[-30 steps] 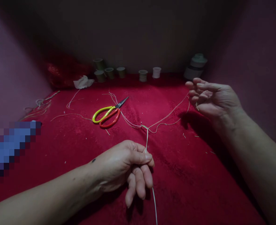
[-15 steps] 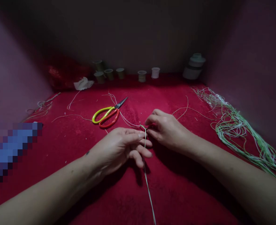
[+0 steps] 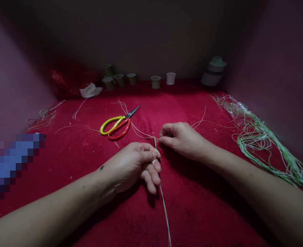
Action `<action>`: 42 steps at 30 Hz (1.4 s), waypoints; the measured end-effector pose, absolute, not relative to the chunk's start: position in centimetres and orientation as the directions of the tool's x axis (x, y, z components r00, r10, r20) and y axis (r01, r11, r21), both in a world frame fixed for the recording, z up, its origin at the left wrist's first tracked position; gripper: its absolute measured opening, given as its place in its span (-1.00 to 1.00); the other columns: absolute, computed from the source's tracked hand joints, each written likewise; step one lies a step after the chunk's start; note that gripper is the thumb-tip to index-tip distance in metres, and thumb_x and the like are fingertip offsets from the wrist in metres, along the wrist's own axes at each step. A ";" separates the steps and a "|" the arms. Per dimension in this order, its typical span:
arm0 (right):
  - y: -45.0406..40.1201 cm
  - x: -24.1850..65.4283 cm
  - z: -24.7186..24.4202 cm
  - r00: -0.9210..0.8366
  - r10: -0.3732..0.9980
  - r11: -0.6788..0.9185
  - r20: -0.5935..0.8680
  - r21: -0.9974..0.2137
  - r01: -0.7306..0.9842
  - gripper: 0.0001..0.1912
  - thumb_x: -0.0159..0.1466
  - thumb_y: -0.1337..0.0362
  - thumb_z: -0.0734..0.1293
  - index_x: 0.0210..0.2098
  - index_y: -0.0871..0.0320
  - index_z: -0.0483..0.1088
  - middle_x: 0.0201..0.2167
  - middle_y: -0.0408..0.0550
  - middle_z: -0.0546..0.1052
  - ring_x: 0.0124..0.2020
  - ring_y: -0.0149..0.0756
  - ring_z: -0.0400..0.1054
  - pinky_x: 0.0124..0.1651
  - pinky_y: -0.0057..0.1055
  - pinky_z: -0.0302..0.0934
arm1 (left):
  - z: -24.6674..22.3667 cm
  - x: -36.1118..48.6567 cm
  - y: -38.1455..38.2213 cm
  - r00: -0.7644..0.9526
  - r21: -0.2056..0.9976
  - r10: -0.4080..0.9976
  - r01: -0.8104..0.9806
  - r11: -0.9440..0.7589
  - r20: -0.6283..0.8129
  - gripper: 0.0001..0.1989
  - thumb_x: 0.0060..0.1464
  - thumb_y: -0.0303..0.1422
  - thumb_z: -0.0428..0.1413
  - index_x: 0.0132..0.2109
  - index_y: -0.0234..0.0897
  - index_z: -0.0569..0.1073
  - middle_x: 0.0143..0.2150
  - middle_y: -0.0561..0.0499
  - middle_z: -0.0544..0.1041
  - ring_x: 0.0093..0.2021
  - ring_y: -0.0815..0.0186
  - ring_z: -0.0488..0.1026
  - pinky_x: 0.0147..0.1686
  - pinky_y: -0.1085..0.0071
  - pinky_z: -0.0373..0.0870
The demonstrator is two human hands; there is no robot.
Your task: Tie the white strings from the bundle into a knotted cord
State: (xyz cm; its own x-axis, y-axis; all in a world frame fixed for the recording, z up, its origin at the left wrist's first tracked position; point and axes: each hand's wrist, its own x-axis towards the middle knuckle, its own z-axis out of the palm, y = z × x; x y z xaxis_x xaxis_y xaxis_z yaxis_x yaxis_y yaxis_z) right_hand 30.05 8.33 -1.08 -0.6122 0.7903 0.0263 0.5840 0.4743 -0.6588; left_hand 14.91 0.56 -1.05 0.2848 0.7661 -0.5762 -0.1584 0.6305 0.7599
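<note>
Thin pale green and white cords [image 3: 164, 206] run up from the bottom edge to a small knot near the middle of the red cloth. My left hand [image 3: 138, 163] pinches these cords between thumb and index finger just below the knot, its other fingers loosely curled. To the right of the knot, my right hand [image 3: 182, 140] has thumb and index finger pressed together on a thin cord end. Above the knot, white strands lead away left, passing beneath the scissors [image 3: 116, 128], which have one yellow and one red handle.
A tangled bundle of green and white cords [image 3: 270, 154] lies on the right. Several thread spools [image 3: 156, 82] stand along the back wall beside a lidded bottle [image 3: 214, 72]. Crumpled white tissue [image 3: 90, 90] and a red plastic bag [image 3: 71, 80] are at the back left.
My left hand has shifted slightly down, its thumb and index finger now closed on the cords below the knot. My right hand has lowered a little. The upper cords lean left.
</note>
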 end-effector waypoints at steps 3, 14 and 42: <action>8.7 29.8 -1.3 -0.568 0.822 0.464 0.048 -0.634 0.618 -0.89 0.11 0.34 0.25 -0.45 0.21 0.41 -0.56 -0.13 0.39 -0.55 -0.50 0.14 -0.47 -0.52 -0.04 | -1.0 15.0 0.5 0.283 0.758 0.767 -0.168 0.630 -0.575 -0.93 0.06 -0.50 -0.03 -0.37 -0.40 0.31 -0.56 -0.03 0.44 -0.69 0.34 0.40 -0.76 0.46 0.38; 8.8 29.8 -1.6 -0.560 0.828 0.416 0.026 -0.697 0.583 -0.89 0.08 0.35 0.27 -0.46 0.21 0.45 -0.63 -0.20 0.33 -0.60 -0.55 0.09 -0.47 -0.54 -0.04 | -1.3 14.9 0.4 0.315 0.757 0.762 -0.168 0.632 -0.566 -0.93 0.08 -0.47 -0.04 -0.35 -0.39 0.30 -0.57 -0.03 0.44 -0.68 0.33 0.41 -0.76 0.44 0.38; 7.4 31.0 0.4 -0.615 0.681 -0.027 -0.397 -0.853 0.521 -0.84 0.15 0.26 0.22 -0.51 0.21 0.24 -0.68 -0.22 0.30 -0.77 -0.63 0.00 -0.72 -0.61 -0.15 | -1.2 13.8 0.6 0.572 0.653 0.628 -0.200 0.731 -0.527 -0.80 0.09 -0.52 -0.14 -0.16 -0.39 0.31 -0.53 -0.09 0.50 -0.68 0.30 0.44 -0.81 0.50 0.34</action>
